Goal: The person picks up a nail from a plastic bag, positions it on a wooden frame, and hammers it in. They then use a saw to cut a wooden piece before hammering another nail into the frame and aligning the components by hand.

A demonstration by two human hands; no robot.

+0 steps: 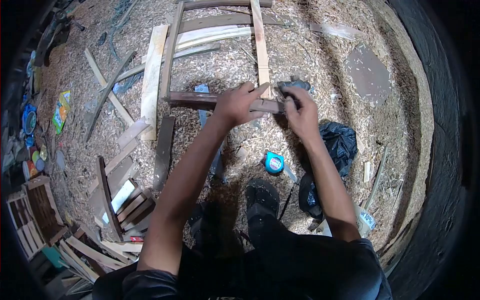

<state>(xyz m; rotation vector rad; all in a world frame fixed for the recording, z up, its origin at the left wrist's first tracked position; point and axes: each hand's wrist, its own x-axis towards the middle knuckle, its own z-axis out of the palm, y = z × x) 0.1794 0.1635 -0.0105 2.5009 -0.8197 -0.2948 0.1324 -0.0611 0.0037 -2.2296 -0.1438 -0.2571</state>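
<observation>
A dark wooden bar lies across the near end of a wooden frame. My left hand is wrapped over this bar, close to where a light upright strip meets it. At the bar's right end is my right hand, its fingers bent and pressed together; whether they pinch a small piece is too unclear to see. Just behind the right hand a dark grey bundle lies on the shavings. A turquoise tape measure rests on the ground below the hands.
Wood shavings cover the ground. Loose planks lie at the left, with a slatted crate at the lower left. A black plastic bag and a white bucket are at the right, beside a dark wall.
</observation>
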